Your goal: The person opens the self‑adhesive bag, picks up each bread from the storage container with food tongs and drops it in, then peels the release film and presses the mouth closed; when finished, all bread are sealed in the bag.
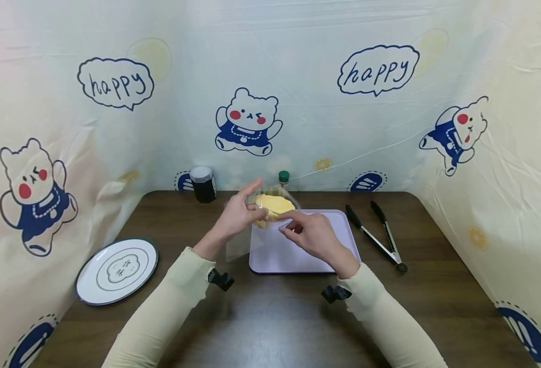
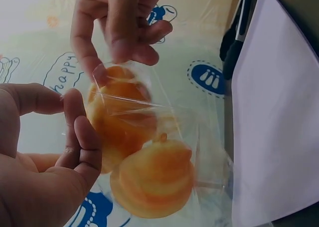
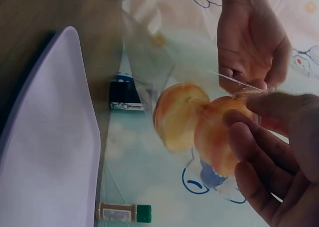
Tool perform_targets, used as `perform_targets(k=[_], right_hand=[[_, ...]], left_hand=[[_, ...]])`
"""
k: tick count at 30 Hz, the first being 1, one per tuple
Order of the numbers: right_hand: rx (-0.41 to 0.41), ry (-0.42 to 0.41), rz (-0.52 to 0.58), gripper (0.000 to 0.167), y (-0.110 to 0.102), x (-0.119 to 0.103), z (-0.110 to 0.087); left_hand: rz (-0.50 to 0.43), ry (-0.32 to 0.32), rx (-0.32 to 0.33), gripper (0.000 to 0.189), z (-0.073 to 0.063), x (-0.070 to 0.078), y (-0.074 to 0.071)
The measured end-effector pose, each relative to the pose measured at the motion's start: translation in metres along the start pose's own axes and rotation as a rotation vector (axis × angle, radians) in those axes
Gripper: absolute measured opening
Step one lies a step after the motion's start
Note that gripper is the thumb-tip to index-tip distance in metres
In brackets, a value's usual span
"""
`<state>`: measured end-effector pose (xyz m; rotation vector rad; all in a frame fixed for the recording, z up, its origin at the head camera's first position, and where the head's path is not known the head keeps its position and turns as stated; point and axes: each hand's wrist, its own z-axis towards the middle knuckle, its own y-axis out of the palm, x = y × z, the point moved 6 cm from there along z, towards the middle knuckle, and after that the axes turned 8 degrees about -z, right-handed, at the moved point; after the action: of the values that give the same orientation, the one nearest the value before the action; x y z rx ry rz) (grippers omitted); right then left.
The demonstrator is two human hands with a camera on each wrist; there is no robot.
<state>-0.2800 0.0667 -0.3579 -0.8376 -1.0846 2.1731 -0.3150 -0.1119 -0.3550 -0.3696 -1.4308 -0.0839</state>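
Observation:
Two golden-brown bread rolls (image 2: pixel 152 182) sit inside a clear plastic bag (image 2: pixel 212 162), held up above the far side of the lilac tray (image 1: pixel 275 255). My left hand (image 1: pixel 235 214) pinches the bag near its upper edge, on the left side. From the right, my right hand (image 1: pixel 316 235) pinches the same edge between thumb and index finger, its other fingers loosely bent. In the right wrist view both hands' fingertips meet close together at the bag's edge, beside the rolls (image 3: pixel 180 118). Whether the bag's mouth is open cannot be made out.
Black-handled tongs (image 1: pixel 381 237) lie to the right of the tray. A white plate (image 1: pixel 97 273) with a dark rim is at the left. Along the back stand a dark jar (image 1: pixel 204 186) with a grey lid and a small green-capped bottle (image 3: pixel 122 212).

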Motion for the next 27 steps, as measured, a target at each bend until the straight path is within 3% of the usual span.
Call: perform_targets(k=[5, 17, 22, 27], right_hand=[[0.094, 0.044, 0.053, 0.011, -0.004, 0.004, 0.002], [0.215, 0.181, 0.235, 0.013, -0.025, 0.020, 0.004], [0.258, 0.191, 0.343, 0.016, -0.032, 0.024, 0.005], [0.288, 0.210, 0.352, 0.018, -0.040, 0.026, 0.005]], left_hand=[[-0.013, 0.006, 0.003, 0.084, 0.000, 0.002, 0.002], [-0.022, 0.035, 0.014, 0.075, -0.002, 0.005, 0.002], [-0.023, 0.052, 0.023, 0.067, -0.002, 0.004, 0.002], [-0.012, 0.063, 0.015, 0.061, -0.002, 0.002, 0.002]])
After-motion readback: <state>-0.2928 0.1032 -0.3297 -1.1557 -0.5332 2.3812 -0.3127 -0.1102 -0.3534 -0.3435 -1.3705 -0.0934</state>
